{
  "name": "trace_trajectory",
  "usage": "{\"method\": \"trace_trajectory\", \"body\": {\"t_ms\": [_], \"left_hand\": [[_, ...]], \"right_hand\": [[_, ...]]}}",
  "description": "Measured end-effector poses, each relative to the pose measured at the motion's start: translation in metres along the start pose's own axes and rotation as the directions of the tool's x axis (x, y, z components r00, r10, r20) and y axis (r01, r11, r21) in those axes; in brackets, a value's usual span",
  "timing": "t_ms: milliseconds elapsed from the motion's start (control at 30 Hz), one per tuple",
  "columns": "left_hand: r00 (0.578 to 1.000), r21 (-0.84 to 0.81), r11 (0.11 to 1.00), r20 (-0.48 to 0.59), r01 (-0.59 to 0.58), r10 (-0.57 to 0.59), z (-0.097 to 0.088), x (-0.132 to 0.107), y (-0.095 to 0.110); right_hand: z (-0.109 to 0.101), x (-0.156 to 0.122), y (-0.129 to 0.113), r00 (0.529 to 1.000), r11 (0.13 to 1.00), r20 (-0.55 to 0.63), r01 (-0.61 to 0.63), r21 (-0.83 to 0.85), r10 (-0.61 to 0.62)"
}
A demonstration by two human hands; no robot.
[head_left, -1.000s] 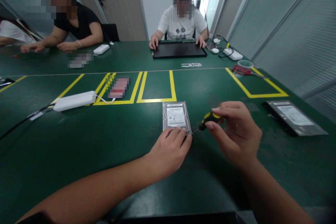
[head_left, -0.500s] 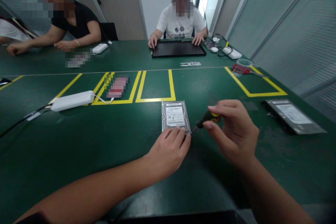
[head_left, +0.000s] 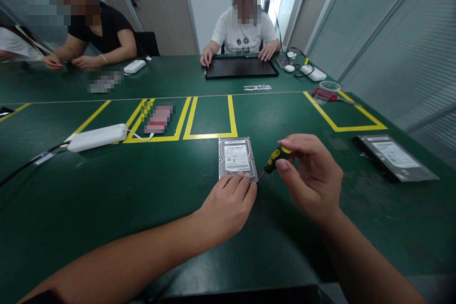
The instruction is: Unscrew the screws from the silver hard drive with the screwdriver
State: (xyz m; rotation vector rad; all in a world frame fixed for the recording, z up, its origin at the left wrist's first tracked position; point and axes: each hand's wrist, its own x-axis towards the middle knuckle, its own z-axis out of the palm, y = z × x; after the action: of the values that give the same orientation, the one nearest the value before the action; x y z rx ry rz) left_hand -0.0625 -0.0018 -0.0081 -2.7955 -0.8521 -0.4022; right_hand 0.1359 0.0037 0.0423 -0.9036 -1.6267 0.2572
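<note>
A silver hard drive with a white label lies flat on the green table in front of me. My left hand holds it by the near end, fingers together over that edge; the thumb is hidden. Between the thumb and fingers of my right hand is a black-and-yellow screwdriver. Its thin shaft slants down to the left, and the tip meets the drive's near right corner, close to my left fingertips. Whether the tip sits in a screw is too small to tell.
A second hard drive lies to the right. Yellow tape frames mark the table. A white power strip with a cable lies left. Red-handled scissors rest by a clear cup. Across, a person touches a black panel; another sits left.
The screwdriver handle has turned, showing more yellow, and my right fingers have shifted slightly on it. My left hand and the drive keep their places. The left co-worker's hands have come closer together.
</note>
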Motion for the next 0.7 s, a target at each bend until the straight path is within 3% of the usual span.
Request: {"method": "trace_trajectory", "body": {"t_ms": [233, 400, 700], "left_hand": [[1.0, 0.0, 1.0, 0.008, 0.002, -0.002, 0.0011, -0.0014, 0.0007], [1.0, 0.005, 1.0, 0.008, -0.001, 0.001, 0.0011, -0.0018, 0.0007], [1.0, 0.002, 1.0, 0.01, 0.003, -0.003, -0.0002, -0.0019, 0.001]], "right_hand": [[0.0012, 0.0007, 0.0022, 0.999, 0.997, -0.044, 0.0, -0.071, -0.003], [-0.0026, -0.0008, 0.0, 0.999, 0.999, 0.007, -0.034, -0.036, 0.034], [0.0014, 0.0021, 0.0005, 0.998, 0.994, -0.046, 0.047, -0.099, -0.052]]}}
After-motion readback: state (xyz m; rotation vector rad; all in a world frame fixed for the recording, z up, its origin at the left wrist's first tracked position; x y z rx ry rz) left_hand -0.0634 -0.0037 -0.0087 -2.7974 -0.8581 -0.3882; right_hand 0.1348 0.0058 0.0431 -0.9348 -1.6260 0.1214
